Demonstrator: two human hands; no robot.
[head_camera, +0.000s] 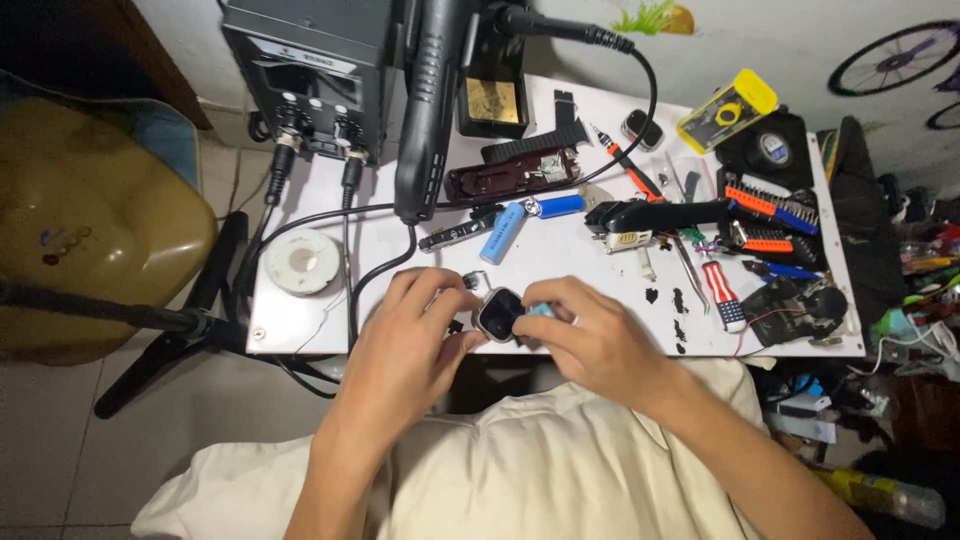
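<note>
- The white rectangular surface (300, 320) carries the tools.
- My left hand (405, 345) curls in from the left, its grip pinching the small square dark-screened smartwatch body (499, 314) at the surface's near edge.
- My right hand (590, 340) arches over, pinching its other side.

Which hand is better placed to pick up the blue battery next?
Probably the right hand: the blue battery lies just beyond it, while the left hand steadies the smartwatch.

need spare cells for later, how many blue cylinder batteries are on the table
2. A light blue battery lies angled just above the hands, and a darker blue battery lies beside it to the right. Others may be hidden under tools or hands.
</note>
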